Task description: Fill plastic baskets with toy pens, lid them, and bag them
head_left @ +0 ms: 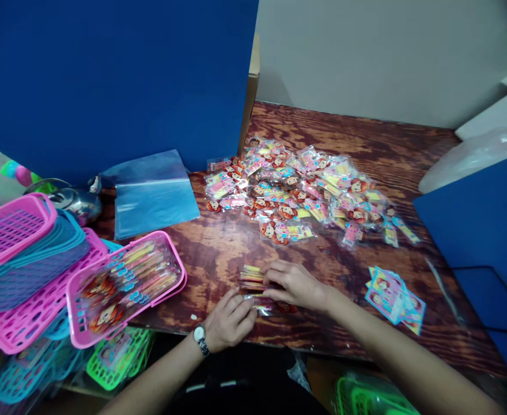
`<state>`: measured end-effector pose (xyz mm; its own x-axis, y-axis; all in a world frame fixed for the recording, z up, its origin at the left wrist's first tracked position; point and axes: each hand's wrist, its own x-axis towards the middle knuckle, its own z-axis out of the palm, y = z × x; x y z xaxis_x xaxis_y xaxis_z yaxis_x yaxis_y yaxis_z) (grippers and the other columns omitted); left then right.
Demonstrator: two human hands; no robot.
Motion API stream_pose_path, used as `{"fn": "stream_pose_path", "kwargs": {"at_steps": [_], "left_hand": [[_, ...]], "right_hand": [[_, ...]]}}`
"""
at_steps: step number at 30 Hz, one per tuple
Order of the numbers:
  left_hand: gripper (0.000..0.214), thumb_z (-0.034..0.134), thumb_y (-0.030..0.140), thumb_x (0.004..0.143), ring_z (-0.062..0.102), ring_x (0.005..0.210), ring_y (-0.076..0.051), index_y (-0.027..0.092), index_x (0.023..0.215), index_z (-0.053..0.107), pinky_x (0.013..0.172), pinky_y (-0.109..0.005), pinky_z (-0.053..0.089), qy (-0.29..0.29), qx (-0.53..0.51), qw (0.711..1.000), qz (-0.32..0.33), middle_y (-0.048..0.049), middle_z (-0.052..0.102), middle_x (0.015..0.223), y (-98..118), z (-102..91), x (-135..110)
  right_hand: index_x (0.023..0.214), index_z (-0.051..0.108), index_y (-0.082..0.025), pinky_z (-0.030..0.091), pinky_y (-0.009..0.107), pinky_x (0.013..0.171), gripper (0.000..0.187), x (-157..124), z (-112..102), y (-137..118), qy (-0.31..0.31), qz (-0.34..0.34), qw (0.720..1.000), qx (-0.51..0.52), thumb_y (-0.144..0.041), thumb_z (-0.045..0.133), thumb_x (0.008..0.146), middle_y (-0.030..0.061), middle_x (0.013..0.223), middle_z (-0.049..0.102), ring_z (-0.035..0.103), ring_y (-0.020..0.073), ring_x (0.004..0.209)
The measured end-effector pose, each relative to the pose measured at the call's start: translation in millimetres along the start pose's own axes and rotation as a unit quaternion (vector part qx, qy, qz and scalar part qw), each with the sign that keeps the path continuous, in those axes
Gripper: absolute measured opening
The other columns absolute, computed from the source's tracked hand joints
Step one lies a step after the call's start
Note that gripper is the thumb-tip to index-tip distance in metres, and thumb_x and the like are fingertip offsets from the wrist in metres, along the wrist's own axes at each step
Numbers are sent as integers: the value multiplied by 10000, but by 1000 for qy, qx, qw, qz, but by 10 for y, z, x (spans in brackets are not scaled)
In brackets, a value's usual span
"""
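My left hand (231, 323), with a wristwatch (200, 339) on its wrist, is closed at the left end of a shiny see-through packet (264, 307) near the table's front edge. My right hand (294, 285) reaches in from the right with fingers bent over the right end of a small row of thin yellow and pink packets (251, 276). These lie side by side just beyond the see-through packet. The fingers hide part of both, and exactly what each fingertip pinches is hard to see. Farther back spreads a heap of small packets (279, 190) with red-haired cartoon figures.
At left, a pink basket (178, 253) holds similar packets, beside stacked pink and blue baskets (70, 253). A see-through plastic bag (156, 202) lies behind it. Printed cards (396, 300) lie at right. Blue panels (106, 80) and a grey wall (366, 57) bound the wooden table (331, 334).
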<state>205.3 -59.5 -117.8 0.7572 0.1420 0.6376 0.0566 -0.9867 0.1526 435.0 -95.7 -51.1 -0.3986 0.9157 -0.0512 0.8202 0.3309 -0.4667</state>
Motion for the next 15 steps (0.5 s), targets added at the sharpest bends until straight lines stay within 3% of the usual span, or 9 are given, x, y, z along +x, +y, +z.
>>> {"fn": "stream_pose_path", "kwargs": {"at_steps": [7, 11, 15], "left_hand": [[160, 562, 123, 836, 559, 978, -195, 155, 985, 609, 921, -456, 477, 9, 0, 1000, -19, -84, 638, 999, -4, 3, -40], [181, 593, 146, 825, 539, 1055, -205, 179, 1004, 603, 946, -449, 460, -2, -12, 999, -44, -83, 613, 1088, -10, 30, -74], [185, 611, 166, 819, 524, 1104, -210, 195, 1001, 600, 981, -458, 436, 2, -16, 998, -55, -73, 601, 1133, -9, 73, -129]], "right_hand": [[934, 608, -187, 490, 274, 744, 228, 11, 64, 3, 11, 1, 997, -71, -261, 392, 932, 74, 917, 644, 601, 166, 833], [1103, 587, -223, 487, 276, 799, 269, -10, 58, 16, 6, -13, 998, -57, -192, 400, 913, 66, 1059, 631, 586, 164, 945], [1035, 633, -213, 472, 279, 860, 262, -33, -3, -7, 2, -39, 999, -29, -181, 420, 887, 69, 1119, 617, 571, 159, 1007]]}}
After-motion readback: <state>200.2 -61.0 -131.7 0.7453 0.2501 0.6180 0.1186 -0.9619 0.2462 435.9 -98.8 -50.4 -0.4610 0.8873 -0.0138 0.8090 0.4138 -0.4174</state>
